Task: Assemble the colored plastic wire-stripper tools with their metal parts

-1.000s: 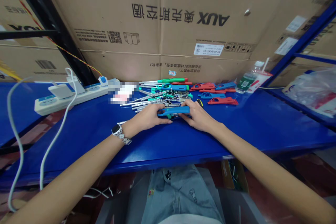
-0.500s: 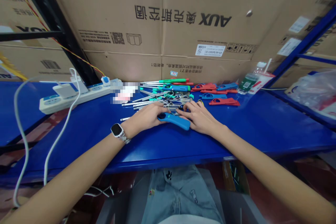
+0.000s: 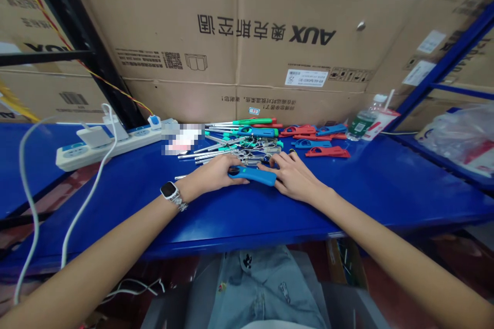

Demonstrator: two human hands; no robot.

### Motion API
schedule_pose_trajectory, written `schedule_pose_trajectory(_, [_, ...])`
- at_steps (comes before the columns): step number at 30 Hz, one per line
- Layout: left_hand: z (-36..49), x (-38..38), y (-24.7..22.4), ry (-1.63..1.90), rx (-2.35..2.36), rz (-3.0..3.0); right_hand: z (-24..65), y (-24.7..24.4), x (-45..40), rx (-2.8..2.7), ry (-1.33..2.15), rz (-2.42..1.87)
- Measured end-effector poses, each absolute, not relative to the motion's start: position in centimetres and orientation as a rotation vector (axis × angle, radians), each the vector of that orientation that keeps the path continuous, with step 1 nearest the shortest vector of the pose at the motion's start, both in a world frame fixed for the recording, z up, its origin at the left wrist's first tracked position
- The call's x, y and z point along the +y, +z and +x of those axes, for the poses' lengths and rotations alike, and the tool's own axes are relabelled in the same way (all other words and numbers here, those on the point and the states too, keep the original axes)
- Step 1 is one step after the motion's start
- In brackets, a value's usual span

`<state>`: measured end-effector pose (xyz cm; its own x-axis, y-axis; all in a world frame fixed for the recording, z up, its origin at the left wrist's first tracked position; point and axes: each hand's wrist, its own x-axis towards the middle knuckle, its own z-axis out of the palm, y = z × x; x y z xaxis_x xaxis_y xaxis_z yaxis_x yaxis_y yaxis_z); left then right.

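Note:
My left hand (image 3: 214, 174), with a watch on its wrist, is wrapped round one end of a blue lighter-shaped handle (image 3: 258, 175) with a green mark. My right hand (image 3: 296, 176) is closed at the handle's other end, with its fingertips around that end and the small parts behind it. Just beyond both hands lies a pile of metal rods and clear small parts (image 3: 266, 146) with green pieces. Green and blue handled lighters (image 3: 257, 131) lie at the back of the pile. To the right are several red and blue plastic shells (image 3: 328, 151).
A white power strip (image 3: 73, 157) with plugs and cables stands at the left. A bottle (image 3: 359, 126) and a cup (image 3: 380, 123) are at the back right of the blue table (image 3: 378, 185). Large cardboard boxes (image 3: 162, 10) rise behind; a plastic bag (image 3: 459, 139) lies far right.
The blue handle has turned slightly closer to level, held between my hands. The view has shifted a little. Both hands remain at the handle, and the pile looks much the same.

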<state>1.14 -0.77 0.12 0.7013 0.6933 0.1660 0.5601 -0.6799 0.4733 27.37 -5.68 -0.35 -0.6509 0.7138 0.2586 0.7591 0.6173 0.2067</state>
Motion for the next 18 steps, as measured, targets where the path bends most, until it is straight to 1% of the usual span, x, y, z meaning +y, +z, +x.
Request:
schedule_pose_trajectory(5, [0.7, -0.9, 0.0, 0.477, 0.961, 2.622, 27.3, -0.5, -5.8, -2.642, -0.395, -1.228])
schedule_pose_trajectory(10, [0.5, -1.3, 0.0, 0.4, 0.945, 2.759, 27.2, -0.8, -5.9, -2.574, -0.202, -1.228])
schedule_pose_trajectory(15, [0.4, -1.7, 0.9, 0.464, 1.04, 2.699, 27.5, -1.0, -5.7, -2.554, -0.125, -1.226])
schedule_pose_trajectory(18, [0.2, -2.1, 1.7, 0.481, 1.14, 2.668, 27.6, -0.7, -5.6, -2.462, -0.011, -1.215])
